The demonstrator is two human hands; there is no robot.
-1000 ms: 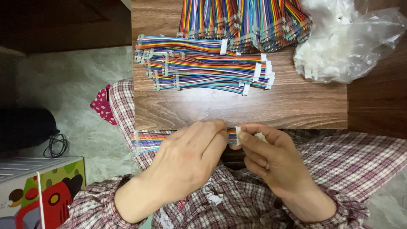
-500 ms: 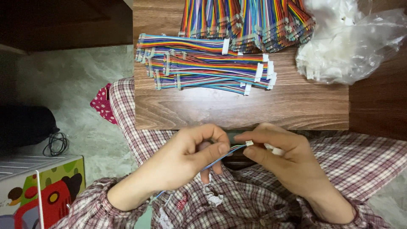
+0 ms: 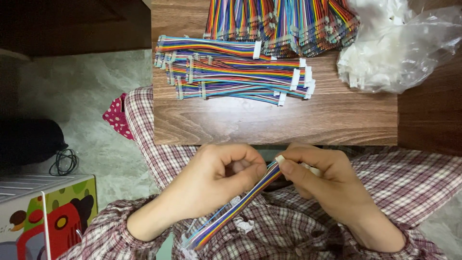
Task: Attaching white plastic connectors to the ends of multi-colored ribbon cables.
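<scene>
My left hand (image 3: 211,185) pinches a rainbow ribbon cable (image 3: 231,212) near its upper end; the cable runs down-left over my checked lap. My right hand (image 3: 327,185) grips the small white connector (image 3: 280,159) at the cable's tip, with another white piece partly hidden in its fingers. Both hands meet just below the front edge of the wooden table (image 3: 269,120). On the table lies a stack of finished rainbow cables with white connectors (image 3: 236,72).
A larger heap of rainbow cables (image 3: 284,21) lies at the table's far edge. A clear plastic bag of white connectors (image 3: 404,48) sits at the right. On the floor to the left are a colourful box (image 3: 48,216), a black object with a cord (image 3: 29,142) and a red dotted cloth (image 3: 115,118).
The cable, held crosswise and mostly hidden between both hands a second ago, now hangs down-left from my left hand, with my right hand at its connector end.
</scene>
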